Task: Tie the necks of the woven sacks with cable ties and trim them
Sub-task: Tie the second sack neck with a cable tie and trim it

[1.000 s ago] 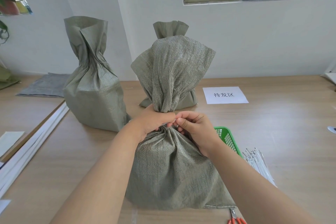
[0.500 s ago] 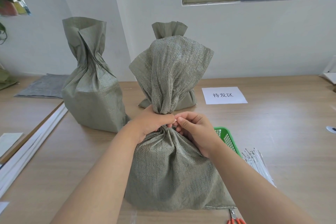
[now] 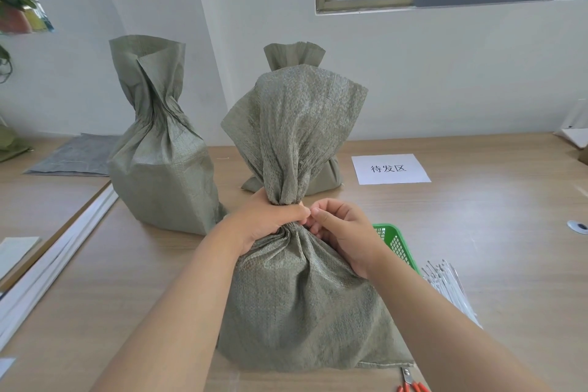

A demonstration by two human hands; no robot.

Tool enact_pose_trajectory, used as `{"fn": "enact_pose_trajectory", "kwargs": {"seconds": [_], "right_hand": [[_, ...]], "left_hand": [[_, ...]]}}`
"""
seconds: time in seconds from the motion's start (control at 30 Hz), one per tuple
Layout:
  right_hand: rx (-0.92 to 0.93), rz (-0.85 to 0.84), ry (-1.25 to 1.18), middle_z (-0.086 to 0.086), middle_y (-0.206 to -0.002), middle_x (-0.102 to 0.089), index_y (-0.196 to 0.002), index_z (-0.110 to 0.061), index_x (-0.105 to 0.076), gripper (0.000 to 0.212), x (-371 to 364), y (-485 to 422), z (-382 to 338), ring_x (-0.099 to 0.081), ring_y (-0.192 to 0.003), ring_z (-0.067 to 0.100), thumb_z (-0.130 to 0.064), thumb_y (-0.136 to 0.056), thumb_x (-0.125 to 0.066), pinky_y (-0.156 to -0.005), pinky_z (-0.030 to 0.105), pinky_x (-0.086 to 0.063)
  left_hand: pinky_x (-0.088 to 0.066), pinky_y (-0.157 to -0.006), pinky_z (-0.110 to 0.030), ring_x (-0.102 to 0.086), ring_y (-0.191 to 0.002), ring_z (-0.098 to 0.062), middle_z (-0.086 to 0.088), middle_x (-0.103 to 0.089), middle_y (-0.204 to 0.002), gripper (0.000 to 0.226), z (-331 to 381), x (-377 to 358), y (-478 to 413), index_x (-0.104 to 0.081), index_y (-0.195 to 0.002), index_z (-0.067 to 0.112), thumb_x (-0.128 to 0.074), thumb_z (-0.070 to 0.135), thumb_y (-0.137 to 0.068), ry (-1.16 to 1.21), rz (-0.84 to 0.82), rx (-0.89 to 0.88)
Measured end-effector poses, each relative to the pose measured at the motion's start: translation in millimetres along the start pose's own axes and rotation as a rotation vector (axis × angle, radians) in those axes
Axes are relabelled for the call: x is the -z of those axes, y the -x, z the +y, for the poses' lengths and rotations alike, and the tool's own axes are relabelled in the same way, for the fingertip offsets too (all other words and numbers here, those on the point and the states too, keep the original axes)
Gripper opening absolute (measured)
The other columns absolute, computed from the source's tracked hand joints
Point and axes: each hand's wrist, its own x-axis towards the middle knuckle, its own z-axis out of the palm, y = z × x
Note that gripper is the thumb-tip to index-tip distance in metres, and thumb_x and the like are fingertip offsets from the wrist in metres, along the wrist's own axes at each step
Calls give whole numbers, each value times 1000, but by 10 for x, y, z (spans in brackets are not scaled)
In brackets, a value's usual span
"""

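Note:
A grey-green woven sack (image 3: 299,302) stands on the table right in front of me, its top gathered into a neck. My left hand (image 3: 270,219) grips that neck from the left. My right hand (image 3: 343,232) is at the neck's right side, fingers curled and pinching there; whatever it pinches is hidden by the fingers. A bundle of white cable ties (image 3: 448,286) lies to the right. Orange-handled scissors (image 3: 410,383) lie at the sack's front right corner. No tie is visible on the neck.
A second sack (image 3: 159,162) with a loosely twisted neck stands at the left. A third sack (image 3: 296,56) shows behind the near one. A green basket (image 3: 394,242) sits by my right wrist. A paper label (image 3: 389,169) lies right of centre. Flat grey sacks (image 3: 73,156) lie far left.
Both hands stay at the sack's neck. My right hand's fingers have shifted slightly against it; the sack has not moved.

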Motion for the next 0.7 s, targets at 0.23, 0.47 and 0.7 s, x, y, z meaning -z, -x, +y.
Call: {"fn": "enact_pose_trajectory", "kwargs": {"seconds": [0.23, 0.47, 0.7], "right_hand": [[0, 13, 5, 4, -75, -63, -80, -13, -65, 23, -33, 22, -4, -52, -63, 10, -6, -99, -54, -67, 25, -43], [4, -17, 15, 3, -76, -62, -78, -15, -65, 19, -41, 48, -3, -51, -64, 10, -12, -95, -57, -67, 26, -42], [-1, -67, 49, -1, -76, -58, -82, -13, -57, 14, -38, 57, -1, -49, -68, 9, -22, -92, -54, -68, 24, -39]], "left_hand": [[-43, -53, -4, -61, -65, 9, 10, -67, -72, 9, -40, -9, 21, -68, -82, 13, -76, 13, -85, 121, 53, -33], [-47, -72, -20, -62, -72, -1, 10, -66, -72, 14, -70, -2, 26, -67, -74, 19, -78, 17, -82, 97, 66, -28], [-48, -82, -28, -65, -82, -9, 5, -70, -79, 14, -91, -11, 21, -69, -77, 19, -78, 30, -75, 115, 36, -66]]}}
